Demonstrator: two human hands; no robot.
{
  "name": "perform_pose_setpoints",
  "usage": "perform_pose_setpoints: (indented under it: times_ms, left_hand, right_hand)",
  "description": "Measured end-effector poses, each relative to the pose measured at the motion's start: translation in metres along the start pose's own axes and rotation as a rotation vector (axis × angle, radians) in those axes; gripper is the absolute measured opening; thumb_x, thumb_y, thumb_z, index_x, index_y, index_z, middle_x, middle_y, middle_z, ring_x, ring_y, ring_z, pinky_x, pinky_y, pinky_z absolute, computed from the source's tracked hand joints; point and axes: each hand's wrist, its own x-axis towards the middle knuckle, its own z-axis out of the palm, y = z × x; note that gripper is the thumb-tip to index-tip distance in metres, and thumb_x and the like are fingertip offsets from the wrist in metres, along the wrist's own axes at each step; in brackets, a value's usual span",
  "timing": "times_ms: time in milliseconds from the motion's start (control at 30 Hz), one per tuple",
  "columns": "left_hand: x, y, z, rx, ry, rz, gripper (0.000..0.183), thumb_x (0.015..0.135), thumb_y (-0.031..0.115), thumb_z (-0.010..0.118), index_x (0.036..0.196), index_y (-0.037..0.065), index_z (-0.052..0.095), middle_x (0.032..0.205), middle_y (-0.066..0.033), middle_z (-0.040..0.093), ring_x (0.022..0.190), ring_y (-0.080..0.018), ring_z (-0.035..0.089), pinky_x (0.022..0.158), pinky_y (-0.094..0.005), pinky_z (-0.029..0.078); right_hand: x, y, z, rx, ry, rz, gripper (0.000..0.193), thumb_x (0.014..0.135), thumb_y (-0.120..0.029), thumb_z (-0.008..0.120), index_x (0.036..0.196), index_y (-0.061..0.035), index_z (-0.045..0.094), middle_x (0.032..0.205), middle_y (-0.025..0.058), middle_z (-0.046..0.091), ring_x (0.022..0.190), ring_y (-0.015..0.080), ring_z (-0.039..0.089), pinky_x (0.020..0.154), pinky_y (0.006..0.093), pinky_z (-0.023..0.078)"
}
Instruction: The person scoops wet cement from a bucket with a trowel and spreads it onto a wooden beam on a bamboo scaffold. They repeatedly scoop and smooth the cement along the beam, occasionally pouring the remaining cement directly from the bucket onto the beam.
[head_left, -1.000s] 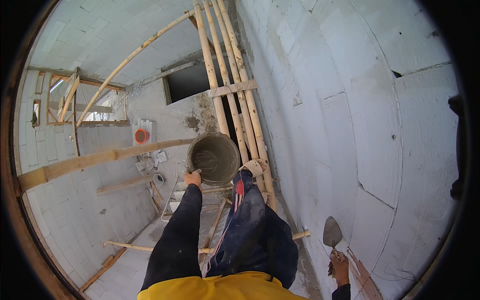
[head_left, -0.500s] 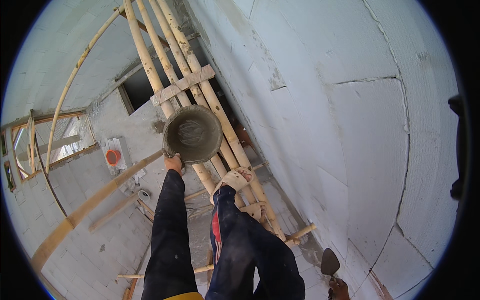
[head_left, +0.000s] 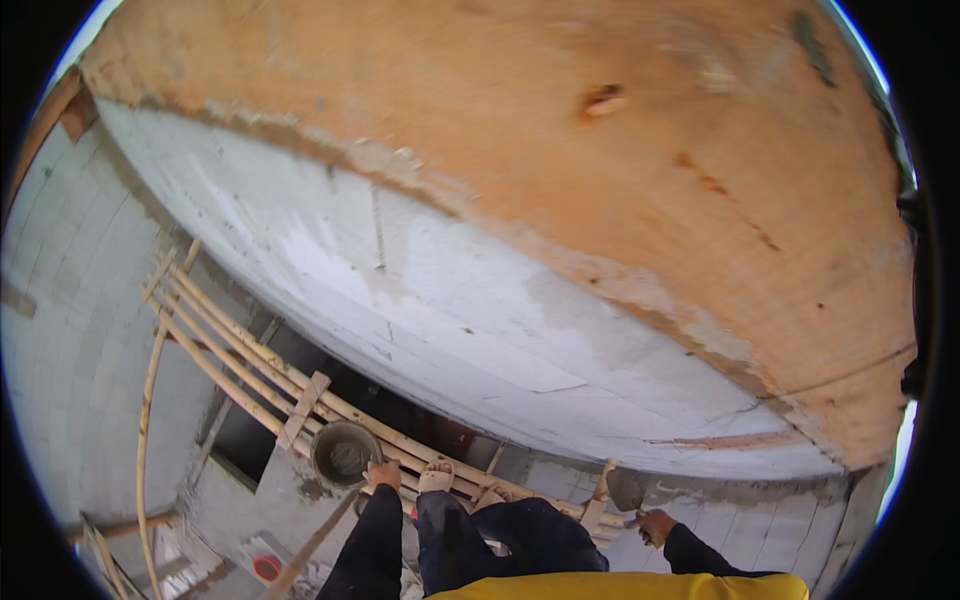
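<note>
My left hand is closed on the rim of a round, dark mortar bucket. The bucket sits over the bamboo poles of a scaffold, left of my feet. Its inside is smeared grey, with streaks at the bottom. Out to the right, my right hand grips the handle of a trowel. The trowel's grey blade points up, near the foot of the white block wall. My sandalled feet stand on the poles between both hands.
A broad orange-brown wooden board runs along the top of the wall, with mortar along its lower edge. A wooden crosspiece spans the poles beside the bucket. Below left are an orange bucket and a slanting pole.
My view has swung up and right, bringing the wooden board into sight. The right hand with the trowel now shows more fully. My left hand keeps hold of the bucket's rim.
</note>
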Motion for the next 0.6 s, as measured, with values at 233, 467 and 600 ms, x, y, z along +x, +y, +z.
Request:
perform_pose_setpoints:
  times_ms: [233, 467, 600]
  left_hand:
    - [-0.096, 0.210, 0.036, 0.283, -0.776, 0.407, 0.047, 0.096, 0.021, 0.068, 0.140, 0.006, 0.063, 0.138, -0.0105, 0.066, 0.136, -0.0243, 0.055, 0.111, -0.0462, 0.035]
    - [-0.079, 0.305, 0.055, 1.317, -0.748, 0.427, 0.047, 0.089, 0.032, 0.075, 0.131, 0.010, 0.072, 0.136, -0.0099, 0.068, 0.135, -0.0160, 0.055, 0.106, -0.0561, 0.037]
    - [-0.036, 0.306, 0.054, 1.179, -0.816, 0.592, 0.023, 0.074, 0.002, 0.073, 0.095, -0.007, 0.078, 0.096, -0.0159, 0.077, 0.090, -0.0244, 0.072, 0.091, -0.0357, 0.054]
  right_hand:
    - [0.055, 0.165, 0.081, -0.232, 0.864, -0.470, 0.023, 0.084, -0.026, 0.074, 0.097, -0.0067, 0.073, 0.077, 0.0118, 0.073, 0.071, 0.0297, 0.072, 0.063, 0.0391, 0.056]
    - [0.107, 0.247, 0.244, 0.322, 0.836, 0.018, 0.020, 0.091, -0.009, 0.061, 0.106, -0.0127, 0.073, 0.071, 0.0092, 0.069, 0.064, 0.0294, 0.071, 0.057, 0.0404, 0.055]
    - [0.155, 0.259, 0.334, 0.580, 0.596, 0.095, 0.040, 0.075, -0.014, 0.083, 0.114, -0.0148, 0.073, 0.079, 0.0040, 0.073, 0.074, 0.0249, 0.073, 0.064, 0.0385, 0.057]
